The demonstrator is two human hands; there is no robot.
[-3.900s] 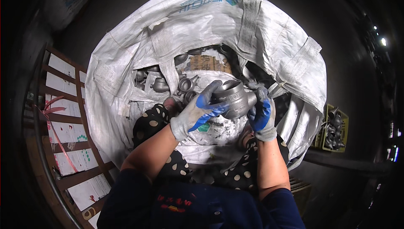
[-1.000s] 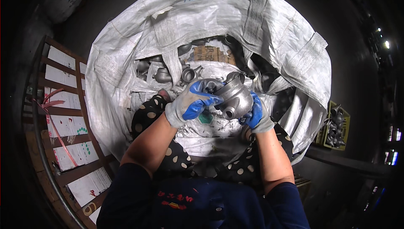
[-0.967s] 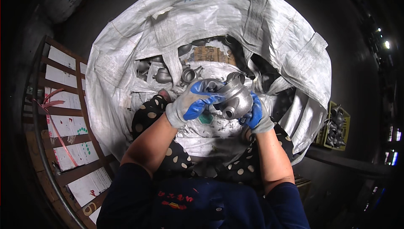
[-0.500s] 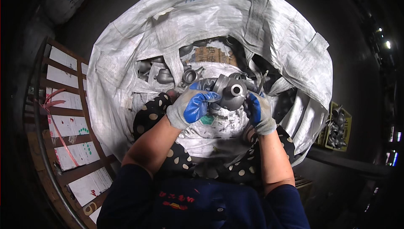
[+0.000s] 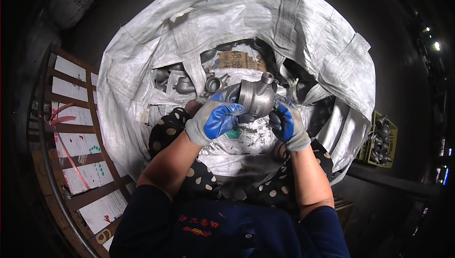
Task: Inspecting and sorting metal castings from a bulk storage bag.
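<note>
A grey cast-metal pipe fitting [image 5: 258, 98] is held up in front of me, above the white sacking. Its ribbed, threaded rim faces left, and a short round spout sticks up from its top. My left hand [image 5: 219, 119], in a grey glove with a blue coated palm, grips the fitting by its left end. My right hand [image 5: 290, 124], gloved the same way, has its fingers curled in against the fitting's right side. Some of the right fingertips are hidden. Beyond my left hand, more grey fittings [image 5: 185, 86] lie on the sacking.
A big white woven bag [image 5: 327, 35] with wide straps rings the work area. Brown cardboard [image 5: 237, 61] lies inside. At left stands a rusty rack [image 5: 90, 106] with white panels and a pink ribbon [image 5: 61, 115]. A yellow crate [image 5: 364, 151] of metal parts stands at right.
The pipe fitting has been turned: its spout, which faced me before, now points up and away, and the printed side shows. My hands have stayed in nearly the same place.
</note>
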